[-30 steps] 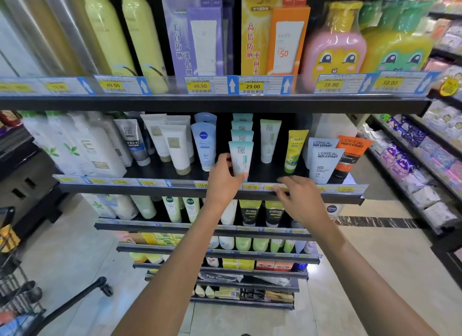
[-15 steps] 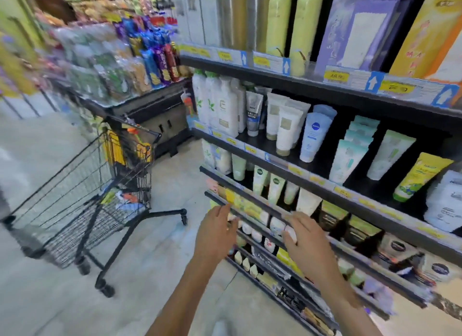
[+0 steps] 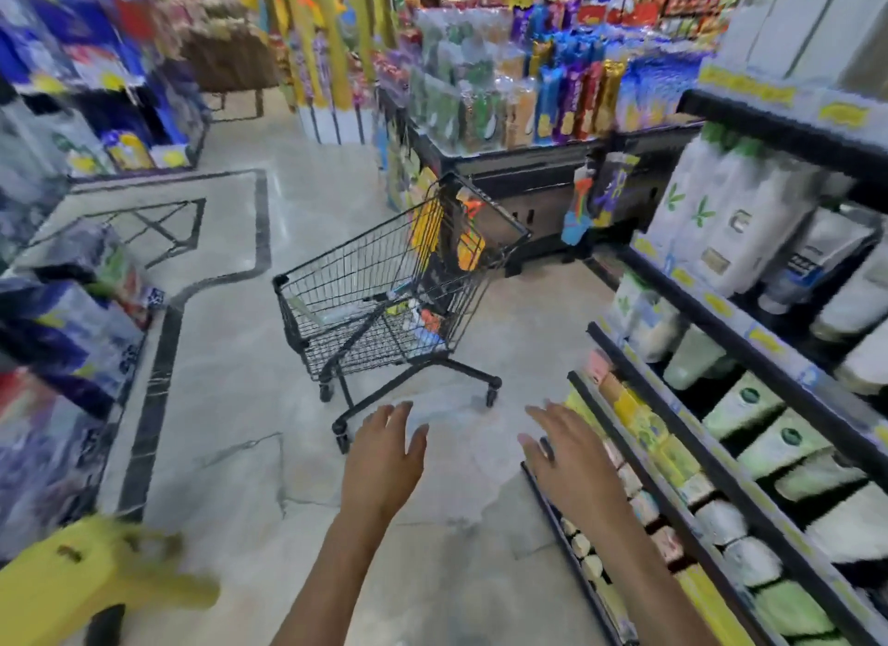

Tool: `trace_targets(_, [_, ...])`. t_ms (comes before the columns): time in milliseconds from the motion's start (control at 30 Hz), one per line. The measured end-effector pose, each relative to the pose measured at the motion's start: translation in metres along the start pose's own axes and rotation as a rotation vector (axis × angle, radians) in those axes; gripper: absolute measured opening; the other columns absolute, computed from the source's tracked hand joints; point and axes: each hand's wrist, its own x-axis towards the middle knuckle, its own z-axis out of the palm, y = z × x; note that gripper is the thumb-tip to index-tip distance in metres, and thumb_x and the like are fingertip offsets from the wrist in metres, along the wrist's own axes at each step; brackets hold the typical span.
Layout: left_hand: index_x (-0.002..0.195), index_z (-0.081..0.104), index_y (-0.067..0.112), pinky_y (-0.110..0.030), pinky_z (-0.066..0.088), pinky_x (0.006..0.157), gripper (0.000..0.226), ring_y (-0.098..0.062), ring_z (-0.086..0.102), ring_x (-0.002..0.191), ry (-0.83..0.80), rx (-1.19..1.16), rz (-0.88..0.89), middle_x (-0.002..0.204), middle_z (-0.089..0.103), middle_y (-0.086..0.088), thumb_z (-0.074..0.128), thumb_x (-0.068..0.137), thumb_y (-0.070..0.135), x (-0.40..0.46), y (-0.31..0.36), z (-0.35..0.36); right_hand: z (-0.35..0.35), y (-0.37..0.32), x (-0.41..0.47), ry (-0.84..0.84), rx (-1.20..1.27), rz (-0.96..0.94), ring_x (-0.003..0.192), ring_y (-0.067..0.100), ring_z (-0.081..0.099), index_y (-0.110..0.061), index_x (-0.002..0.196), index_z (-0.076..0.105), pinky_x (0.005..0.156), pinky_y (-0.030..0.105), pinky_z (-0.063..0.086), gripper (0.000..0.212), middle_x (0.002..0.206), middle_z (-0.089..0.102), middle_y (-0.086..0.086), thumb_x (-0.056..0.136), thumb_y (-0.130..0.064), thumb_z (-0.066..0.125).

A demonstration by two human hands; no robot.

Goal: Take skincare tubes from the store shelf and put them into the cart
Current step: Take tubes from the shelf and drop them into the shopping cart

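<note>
Both hands have dropped away from the shelf edge and the view has swung toward the aisle, bringing the cart (image 3: 408,304) to the middle of the picture; left hand (image 3: 384,458) hangs over the floor with fingers spread and straight, holding nothing; right hand (image 3: 572,463) is likewise open and holds nothing, just beside the low shelves (image 3: 672,453). No tube is in either hand, so the step in hand looks like a reach toward the cart rather than a drop-off; the next move probably calls for pulling it closer or turning back for a tube. Cart stands ahead of both hands, apart from them, some goods already in it; tubes (image 3: 817,261) sit up on the shelves, right of and above the right hand, blurred.
</note>
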Motion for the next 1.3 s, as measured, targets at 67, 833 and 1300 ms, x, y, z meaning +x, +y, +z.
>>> trace_targets(67, [0.146,0.052,0.018,-0.041,0.047,0.104,0.050,-0.026,0.053,0.130,0.016,0.000,-0.044,0.143,0.057,-0.005,0.048,0.104,0.045,0.007,-0.025,-0.008,0.012,-0.021,0.021,-0.027,-0.009,-0.021,0.146,0.021,0.039,-0.027,0.145,0.056,0.120,0.042,0.034,0.073,0.154,0.049,0.000,0.096,-0.070,0.023])
trace_targets(833, [0.137,0.056,0.015,-0.042,0.051,0.090,0.043,-0.031,0.060,0.111,-0.059,-0.010,-0.194,0.128,0.063,-0.010,0.053,0.101,0.038,0.254,-0.148,-0.006,0.122,-0.092,0.242,-0.212,0.097,0.000,0.149,0.014,0.033,-0.030,0.147,0.052,0.121,0.038,0.034,0.052,0.158,0.044,-0.005,0.102,-0.053,0.045])
trace_targets(1300, [0.146,0.051,0.015,-0.041,0.047,0.100,0.049,-0.028,0.054,0.125,-0.100,-0.032,-0.345,0.137,0.059,-0.008,0.051,0.104,0.039,0.425,-0.179,0.011,0.160,-0.127,0.519,-0.377,0.091,-0.114,0.138,0.022,0.045,-0.021,0.143,0.056,0.105,0.035,0.041,0.044,0.149,0.053,0.001,0.104,-0.040,0.055])
